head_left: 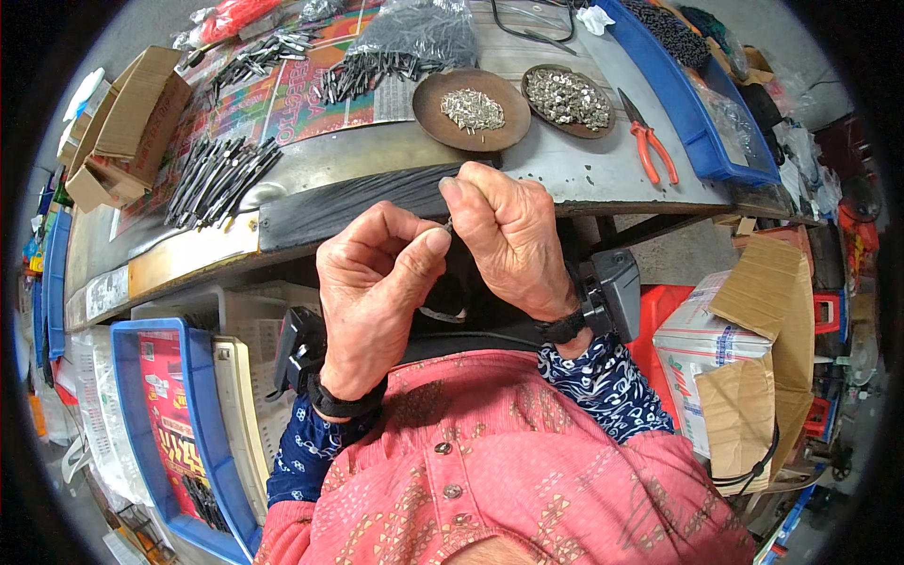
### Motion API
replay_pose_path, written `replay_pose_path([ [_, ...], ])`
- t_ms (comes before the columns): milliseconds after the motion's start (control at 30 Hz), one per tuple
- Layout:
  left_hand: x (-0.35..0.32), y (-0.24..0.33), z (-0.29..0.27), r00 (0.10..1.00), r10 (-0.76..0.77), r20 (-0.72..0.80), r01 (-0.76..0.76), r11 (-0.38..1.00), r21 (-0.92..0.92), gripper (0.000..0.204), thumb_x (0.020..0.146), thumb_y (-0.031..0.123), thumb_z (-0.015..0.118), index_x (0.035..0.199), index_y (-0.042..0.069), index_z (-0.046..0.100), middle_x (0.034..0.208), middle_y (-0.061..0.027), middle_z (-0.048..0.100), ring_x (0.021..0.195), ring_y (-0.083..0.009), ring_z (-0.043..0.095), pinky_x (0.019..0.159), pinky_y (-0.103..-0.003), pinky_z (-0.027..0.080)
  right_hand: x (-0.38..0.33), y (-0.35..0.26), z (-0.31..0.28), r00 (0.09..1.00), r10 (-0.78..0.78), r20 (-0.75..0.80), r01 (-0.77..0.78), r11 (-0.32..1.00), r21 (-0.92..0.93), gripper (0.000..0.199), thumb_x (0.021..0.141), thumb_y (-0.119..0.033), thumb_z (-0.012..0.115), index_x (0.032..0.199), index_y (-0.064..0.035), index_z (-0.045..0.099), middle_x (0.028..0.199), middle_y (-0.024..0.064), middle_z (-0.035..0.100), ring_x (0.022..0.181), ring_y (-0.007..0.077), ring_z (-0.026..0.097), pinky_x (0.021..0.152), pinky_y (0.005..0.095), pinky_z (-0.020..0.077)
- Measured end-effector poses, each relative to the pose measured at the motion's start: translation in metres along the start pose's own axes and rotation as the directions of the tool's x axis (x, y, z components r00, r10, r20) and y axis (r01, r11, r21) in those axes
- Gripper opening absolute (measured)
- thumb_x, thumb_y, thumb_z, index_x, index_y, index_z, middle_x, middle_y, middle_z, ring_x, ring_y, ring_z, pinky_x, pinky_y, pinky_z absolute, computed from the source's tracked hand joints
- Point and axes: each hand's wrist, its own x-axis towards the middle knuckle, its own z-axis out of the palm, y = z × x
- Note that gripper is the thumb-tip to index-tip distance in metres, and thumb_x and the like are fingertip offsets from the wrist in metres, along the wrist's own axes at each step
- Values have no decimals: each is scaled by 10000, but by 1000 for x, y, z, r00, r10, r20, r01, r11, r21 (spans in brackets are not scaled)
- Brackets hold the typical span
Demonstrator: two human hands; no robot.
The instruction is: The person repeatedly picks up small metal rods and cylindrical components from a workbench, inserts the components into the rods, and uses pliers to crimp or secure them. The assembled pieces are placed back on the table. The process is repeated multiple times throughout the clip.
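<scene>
Both hands met just below the worktop (603, 169) edge: the left hand (372, 292) and right hand (513, 240) each pinched, grip closed, on one small metal piece (448, 226) between them. Behind sat two brown dishes (471, 111) of silvery bits, one pair of orange-handled pliers (650, 141), and heaps of dark metal rods (221, 174). A long blue tray (692, 113) lay right; a brown cardboard box (127, 122) left; a colourful printed sheet (301, 89) under the rods.
</scene>
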Motion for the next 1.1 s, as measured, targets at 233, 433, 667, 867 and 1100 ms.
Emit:
replay_pose_path([
  [233,8,-1,-7,999,-22,42,21,1000,10,102,896,96,678,874,3,643,694,33,587,560,-6,451,484,-163,340,-1,5,-3,998,-52,-26,51,997,-49,289,907,-191,640,744,-3,494,630,171,478,538,323,467,506,369,405],
  [433,15,3,-7,995,103,12,-103,979,175,99,903,78,664,919,-17,646,746,-12,620,591,-47,525,535,-171,420,7,20,-59,973,16,-232,-85,954,-288,240,864,-213,702,795,-7,600,647,119,581,541,223,542,523,352,431],
  [667,34,-1,-10,972,236,6,-232,950,210,76,920,44,623,945,-28,622,827,-60,651,691,-89,604,644,-204,505,0,70,-149,928,-80,-363,-310,371,-875,250,847,-243,684,967,-29,634,902,124,619,909,302,580,738,427,464],
  [867,45,-9,-6,971,239,-5,-237,966,104,96,922,58,625,964,-27,610,862,-78,662,731,-130,623,710,-247,506,-11,107,-161,934,-64,-352,-331,218,-918,461,820,-294,715,1182,-57,556,1010,157,608,960,340,579,763,472,474],
  [1100,52,-25,-5,954,299,-21,-298,954,32,79,924,38,615,970,-25,604,886,-86,664,740,-124,620,731,-235,493,-8,106,-158,911,-115,-396,-355,273,-894,341,851,-214,675,1114,-37,551,955,193,613,900,384,582,727,484,469],
])
